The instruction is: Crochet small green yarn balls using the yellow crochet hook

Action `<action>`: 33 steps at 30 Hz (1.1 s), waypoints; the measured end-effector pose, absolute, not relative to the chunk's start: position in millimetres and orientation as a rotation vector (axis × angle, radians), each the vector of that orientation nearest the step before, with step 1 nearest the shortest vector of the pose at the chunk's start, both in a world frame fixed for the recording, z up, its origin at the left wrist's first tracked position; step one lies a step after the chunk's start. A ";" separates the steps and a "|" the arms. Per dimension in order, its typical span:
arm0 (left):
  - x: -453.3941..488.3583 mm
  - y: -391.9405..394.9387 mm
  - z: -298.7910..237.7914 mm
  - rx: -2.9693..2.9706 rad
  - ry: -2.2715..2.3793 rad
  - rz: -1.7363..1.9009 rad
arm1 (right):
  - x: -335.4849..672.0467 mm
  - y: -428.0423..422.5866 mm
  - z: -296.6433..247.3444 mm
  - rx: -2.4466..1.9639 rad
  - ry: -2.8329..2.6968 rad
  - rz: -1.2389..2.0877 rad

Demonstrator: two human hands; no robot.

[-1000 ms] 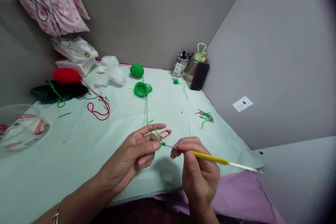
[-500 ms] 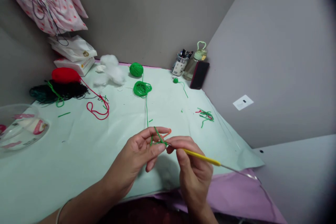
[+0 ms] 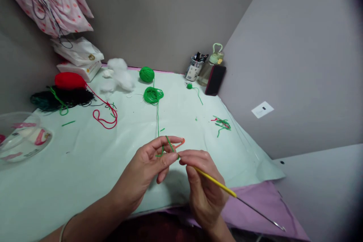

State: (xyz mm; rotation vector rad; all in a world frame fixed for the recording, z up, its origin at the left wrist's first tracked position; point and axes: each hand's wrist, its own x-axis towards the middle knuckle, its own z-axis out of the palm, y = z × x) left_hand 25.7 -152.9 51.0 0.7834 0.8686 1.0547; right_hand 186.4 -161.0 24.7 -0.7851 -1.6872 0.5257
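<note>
Fingers of the left hand (image 3: 150, 160) pinch a mostly hidden green yarn piece (image 3: 178, 156) while those of the right hand (image 3: 205, 189) grip a yellow-handled metal crochet hook (image 3: 215, 181) pointed at it, a stitch apparently in hand above the pale-green-covered worktop (image 3: 133, 121). The next move seems to call for steady tension on the thin green strand (image 3: 169, 143) over the left index finger; beyond lies a loose green yarn coil (image 3: 153, 95).

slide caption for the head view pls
Left hand holding thin green yarn, right hand gripping a yellow-handled metal crochet hook, above pale green cloth.
</note>
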 end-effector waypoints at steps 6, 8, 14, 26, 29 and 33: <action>25.9 -149.9 46.4 0.771 0.911 1.086 | 186.9 -161.4 21.0 -0.808 -1.642 0.545; 27.1 -151.0 45.1 0.753 0.927 1.100 | 187.5 -160.8 17.9 -0.821 -1.687 0.468; 33.6 -156.6 43.9 0.569 0.743 1.025 | 186.0 -159.2 5.7 -0.788 -1.848 0.131; 25.8 -152.5 48.4 0.544 0.664 1.050 | 189.3 -154.9 22.8 -0.725 -1.162 1.004; 30.1 -155.3 46.0 0.627 0.707 1.038 | 186.5 -153.4 21.8 -0.732 -1.268 1.009; 31.1 -156.5 44.6 0.765 0.808 1.013 | 186.3 -151.0 19.6 -0.794 -1.315 0.947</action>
